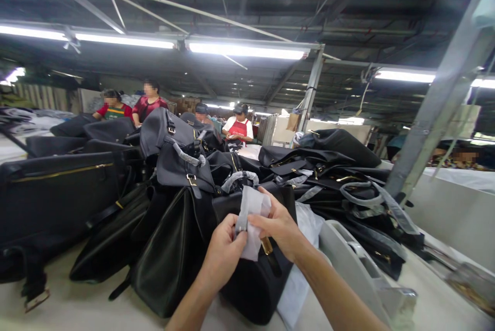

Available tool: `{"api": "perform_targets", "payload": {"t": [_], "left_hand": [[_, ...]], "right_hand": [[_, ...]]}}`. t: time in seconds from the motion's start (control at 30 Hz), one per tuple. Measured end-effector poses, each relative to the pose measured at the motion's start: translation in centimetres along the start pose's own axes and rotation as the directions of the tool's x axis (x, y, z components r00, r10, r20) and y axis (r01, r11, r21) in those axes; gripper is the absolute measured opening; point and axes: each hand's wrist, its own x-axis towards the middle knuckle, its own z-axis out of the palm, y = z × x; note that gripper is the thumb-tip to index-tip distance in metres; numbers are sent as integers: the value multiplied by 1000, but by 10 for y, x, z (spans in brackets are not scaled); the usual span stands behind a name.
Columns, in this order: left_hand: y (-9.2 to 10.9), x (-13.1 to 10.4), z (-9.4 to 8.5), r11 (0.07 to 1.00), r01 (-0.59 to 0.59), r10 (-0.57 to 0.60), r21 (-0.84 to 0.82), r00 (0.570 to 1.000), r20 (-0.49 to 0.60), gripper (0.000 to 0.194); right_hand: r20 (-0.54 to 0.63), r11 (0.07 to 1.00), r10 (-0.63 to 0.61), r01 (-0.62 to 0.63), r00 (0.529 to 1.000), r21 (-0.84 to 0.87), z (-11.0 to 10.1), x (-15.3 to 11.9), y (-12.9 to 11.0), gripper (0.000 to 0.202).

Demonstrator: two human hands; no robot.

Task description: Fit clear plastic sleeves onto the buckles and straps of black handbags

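Observation:
Both hands are at a sheet of thin white wrapping paper (255, 202) in front of a black bag (247, 282). My left hand (225, 248) is closed, thumb and fingers pinching the lower left edge of the paper beside a greyish strip. My right hand (284, 228) grips the paper's right side, with the thumb lying across its front. Just below the paper shows a gold-coloured metal clasp (266, 246) on the bag. Behind the paper arches a bag handle wrapped in clear plastic (240, 179). What lies inside the paper is hidden.
Black bags (170, 248) crowd the table on the left, and more are piled (320, 155) at the right. A grey plastic bin (348, 264) stands by my right forearm, next to white sheeting (307, 222). A metal post (436, 83) rises at right. Several people work behind.

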Motion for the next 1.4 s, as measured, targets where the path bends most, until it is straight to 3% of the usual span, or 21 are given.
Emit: {"api": "perform_targets", "payload": {"t": [0.23, 0.4, 0.5, 0.83, 0.93, 1.1, 1.3, 1.4], "left_hand": [[2, -4, 0, 999, 40, -40, 0, 999, 31, 15], [8, -5, -2, 978, 122, -107, -171, 990, 95, 20], [11, -7, -4, 946, 171, -140, -276, 982, 129, 24], [14, -11, -6, 950, 209, -170, -232, 969, 178, 46], [18, -12, -6, 938, 221, -168, -268, 964, 207, 42], [14, -11, 0, 949, 198, -168, -247, 976, 138, 51], [1, -5, 0, 953, 152, -137, -261, 988, 77, 23], [4, -5, -3, 951, 161, -139, -263, 985, 101, 19]], "right_hand": [[72, 989, 14, -25, 997, 146, 4, -1, 6, 112], [179, 971, 39, -79, 983, 225, -2, -8, 3, 97], [215, 961, 32, -89, 976, 262, -5, -10, 2, 99], [228, 984, 66, -101, 972, 149, -15, -17, -1, 102], [248, 989, 65, -96, 967, 114, -17, -18, -2, 104], [324, 1000, 2, -12, 946, 29, -16, -26, 6, 98], [376, 930, -136, 249, 917, -272, -7, -61, 12, 91], [408, 933, -129, 250, 904, -259, -5, -75, 12, 93]]}}
